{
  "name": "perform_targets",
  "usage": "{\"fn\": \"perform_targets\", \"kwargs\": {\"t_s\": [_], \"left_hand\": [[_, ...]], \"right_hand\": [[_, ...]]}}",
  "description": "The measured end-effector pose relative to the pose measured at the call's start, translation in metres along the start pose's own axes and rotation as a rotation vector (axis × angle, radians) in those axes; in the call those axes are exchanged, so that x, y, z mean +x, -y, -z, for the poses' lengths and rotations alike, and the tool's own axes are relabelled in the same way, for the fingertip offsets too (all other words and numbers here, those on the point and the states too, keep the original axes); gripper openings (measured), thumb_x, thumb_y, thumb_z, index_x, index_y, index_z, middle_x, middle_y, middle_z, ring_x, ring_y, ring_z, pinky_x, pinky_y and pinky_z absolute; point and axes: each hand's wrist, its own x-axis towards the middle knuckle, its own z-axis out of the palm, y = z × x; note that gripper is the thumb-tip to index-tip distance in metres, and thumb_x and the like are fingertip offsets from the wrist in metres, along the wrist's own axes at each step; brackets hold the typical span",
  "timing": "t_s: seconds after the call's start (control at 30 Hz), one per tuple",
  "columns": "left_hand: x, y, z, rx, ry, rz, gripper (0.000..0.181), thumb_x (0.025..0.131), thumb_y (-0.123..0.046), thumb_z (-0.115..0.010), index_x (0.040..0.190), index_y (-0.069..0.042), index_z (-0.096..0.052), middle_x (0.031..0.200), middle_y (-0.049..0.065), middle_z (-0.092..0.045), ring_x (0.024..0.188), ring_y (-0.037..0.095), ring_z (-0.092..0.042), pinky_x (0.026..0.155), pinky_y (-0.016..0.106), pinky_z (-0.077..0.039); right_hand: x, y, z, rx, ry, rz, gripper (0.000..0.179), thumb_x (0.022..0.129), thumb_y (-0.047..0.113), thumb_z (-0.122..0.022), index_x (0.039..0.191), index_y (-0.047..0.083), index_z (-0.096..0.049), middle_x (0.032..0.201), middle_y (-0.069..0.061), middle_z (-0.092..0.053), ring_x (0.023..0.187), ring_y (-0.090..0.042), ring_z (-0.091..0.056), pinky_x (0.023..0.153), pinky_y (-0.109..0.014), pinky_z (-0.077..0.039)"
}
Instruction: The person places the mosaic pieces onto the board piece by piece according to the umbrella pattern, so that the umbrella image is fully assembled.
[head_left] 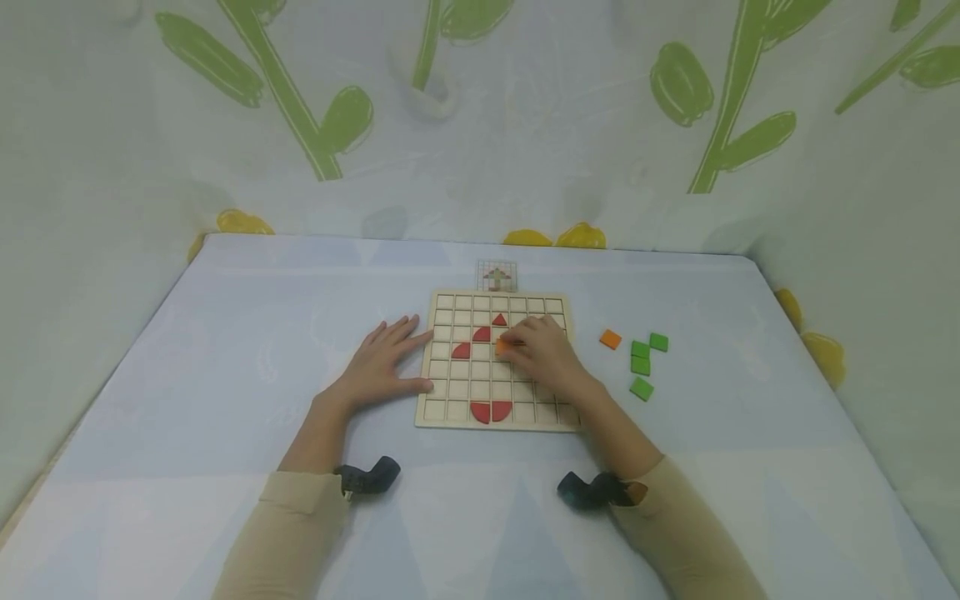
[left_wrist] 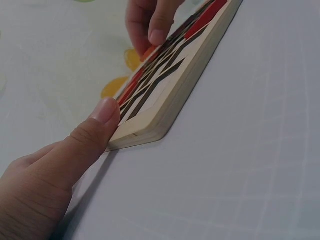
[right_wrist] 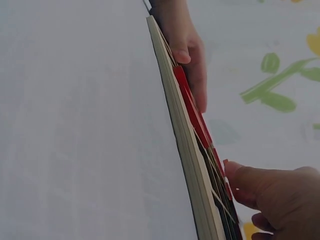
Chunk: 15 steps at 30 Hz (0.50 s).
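Note:
A wooden grid board (head_left: 437,408) lies on the table, with several red pieces in its cells. Among them are a red triangle (head_left: 499,320) near the top and red quarter circles, two of which sit side by side on the bottom row. Over the middle of the board my right hand (head_left: 547,358) pinches an orange square tile (head_left: 501,347) between thumb and fingers, right at a cell below the triangle. My left hand (head_left: 381,367) rests with spread fingers along the board's left edge. Its thumb (left_wrist: 105,112) touches the board's rim in the left wrist view.
Behind the board lies a small pattern card (head_left: 497,276) printed with a tree-like figure on a grid. To the right, another orange tile (head_left: 611,339) and several green square tiles (head_left: 641,365) lie loose on the table. A leaf-patterned cloth wall (head_left: 510,167) rises behind.

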Motion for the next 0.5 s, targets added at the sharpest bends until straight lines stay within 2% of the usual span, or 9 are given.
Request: {"fn": "perform_targets", "kwargs": {"t_s": [0.2,0.5], "left_hand": [[-0.0008,-0.0009,0.0005,-0.002,-0.005,-0.004,0.085,0.075,-0.058,-0.068,0.145,-0.018,-0.041,0.156,0.009,-0.025,0.145,0.026,-0.015,0.119,0.045,-0.006],[-0.0008,-0.0013,-0.0005,-0.004,-0.010,-0.002,0.084,0.075,-0.058,-0.068,0.144,-0.019,-0.041,0.156,0.009,-0.025,0.145,0.026,-0.016,0.119,0.045,-0.006]], "right_hand": [[0.0034,0.0002,-0.0048,-0.043,-0.005,0.025,0.022,0.084,0.024,-0.072,0.101,0.009,-0.073,0.099,-0.006,-0.068,0.091,-0.023,-0.052,0.079,-0.035,-0.041],[0.0027,0.0005,-0.0056,-0.014,0.065,-0.041,0.023,0.085,0.026,-0.072,0.102,0.012,-0.073,0.102,-0.003,-0.064,0.092,-0.021,-0.045,0.075,-0.032,-0.040]]}}
